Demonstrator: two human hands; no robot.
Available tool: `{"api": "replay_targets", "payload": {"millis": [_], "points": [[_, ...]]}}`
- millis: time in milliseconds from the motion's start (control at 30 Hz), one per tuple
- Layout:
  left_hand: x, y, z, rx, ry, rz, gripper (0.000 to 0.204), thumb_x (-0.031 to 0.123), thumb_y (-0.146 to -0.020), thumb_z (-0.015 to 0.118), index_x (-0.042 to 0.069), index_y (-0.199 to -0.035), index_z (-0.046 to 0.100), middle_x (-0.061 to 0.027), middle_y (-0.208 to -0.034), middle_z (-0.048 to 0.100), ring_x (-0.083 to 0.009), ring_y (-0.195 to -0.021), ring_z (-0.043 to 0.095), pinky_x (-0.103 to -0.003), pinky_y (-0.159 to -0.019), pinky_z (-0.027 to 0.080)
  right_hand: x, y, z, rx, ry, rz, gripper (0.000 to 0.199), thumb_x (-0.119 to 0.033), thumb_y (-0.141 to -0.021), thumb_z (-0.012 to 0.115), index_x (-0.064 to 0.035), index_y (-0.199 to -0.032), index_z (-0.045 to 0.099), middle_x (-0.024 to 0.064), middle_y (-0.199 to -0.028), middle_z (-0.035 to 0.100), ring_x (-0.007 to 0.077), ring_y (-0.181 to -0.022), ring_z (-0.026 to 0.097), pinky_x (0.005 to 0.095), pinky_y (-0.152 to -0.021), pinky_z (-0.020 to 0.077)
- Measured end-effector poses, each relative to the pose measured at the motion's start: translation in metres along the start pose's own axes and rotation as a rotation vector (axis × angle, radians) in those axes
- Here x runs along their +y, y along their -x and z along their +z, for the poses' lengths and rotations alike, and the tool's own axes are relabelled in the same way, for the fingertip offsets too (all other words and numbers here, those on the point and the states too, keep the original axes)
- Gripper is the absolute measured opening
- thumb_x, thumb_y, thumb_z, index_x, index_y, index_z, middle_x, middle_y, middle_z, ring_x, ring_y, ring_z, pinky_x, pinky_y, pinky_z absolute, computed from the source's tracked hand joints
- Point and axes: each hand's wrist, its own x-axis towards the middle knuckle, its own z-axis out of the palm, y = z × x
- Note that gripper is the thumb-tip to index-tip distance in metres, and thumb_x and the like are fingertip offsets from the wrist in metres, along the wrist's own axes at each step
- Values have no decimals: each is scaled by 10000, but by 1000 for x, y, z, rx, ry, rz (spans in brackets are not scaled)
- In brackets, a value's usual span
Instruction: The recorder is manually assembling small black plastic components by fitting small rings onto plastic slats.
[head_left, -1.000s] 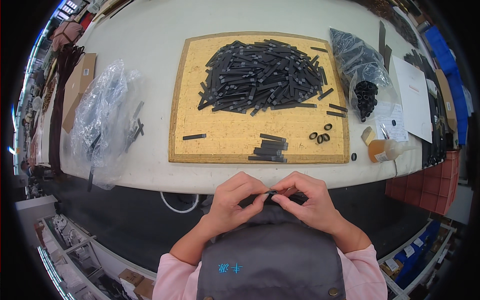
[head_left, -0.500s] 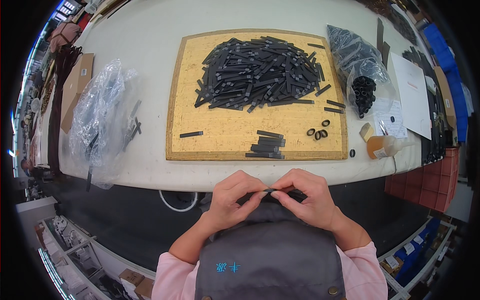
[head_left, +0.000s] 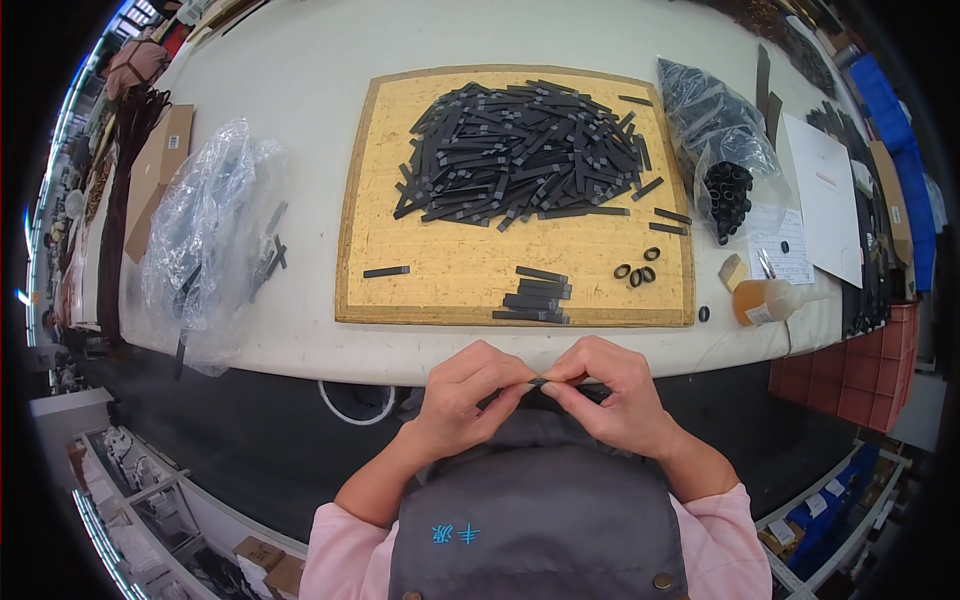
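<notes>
In front of the table's edge, my left hand (head_left: 468, 392) and my right hand (head_left: 616, 394) meet, thumbs and forefingers pinched together. Between their tips is a small black piece (head_left: 540, 382); mostly covered by the fingers, its exact kind does not show. Beyond them lies a yellow board (head_left: 450, 265) with a brown border. It carries a large heap of short black strips (head_left: 520, 155). Several strips (head_left: 535, 298) are laid side by side at its front edge, and a single strip (head_left: 386, 271) rests to their left. Several small black rings (head_left: 635, 275) are at the right.
Crumpled clear plastic (head_left: 205, 250) covers the table's left side. To the right, a clear bag (head_left: 725, 135) spills black rings near a bottle of amber liquid (head_left: 760, 300), a small tan block (head_left: 733, 270) and papers (head_left: 825, 200). A red crate (head_left: 860, 365) stands below the right edge.
The fingertips have shifted slightly around the small black piece, both hands still pinching it. The table appears a little lower in the picture; nothing on it has visibly been moved.
</notes>
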Motion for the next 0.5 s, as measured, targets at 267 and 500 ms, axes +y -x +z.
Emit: {"api": "replay_targets", "payload": {"millis": [267, 500], "points": [[-9, -13, -7, 24, -42, 52, 269, -94, -741, 731, 34, -974, 694, -73, -887, 704, -245, -756, 643, -338, -651, 517, -5, -13, 1, 62, 79, -99, 184, -36, -819, 793, -20, -969, 687, 88, -882, 683, 220, -784, 663, 308, -686, 547], [4, -7, -15, 9, -58, 10, 207, -43, -792, 719, 27, -982, 680, -102, -882, 667, -283, -788, 645, -363, -674, 520, -3, -18, 1, -3, 110, -136, 180, -3, -800, 793, -13, -940, 679, 87, -842, 689, 195, -765, 668, 293, -699, 524]]}}
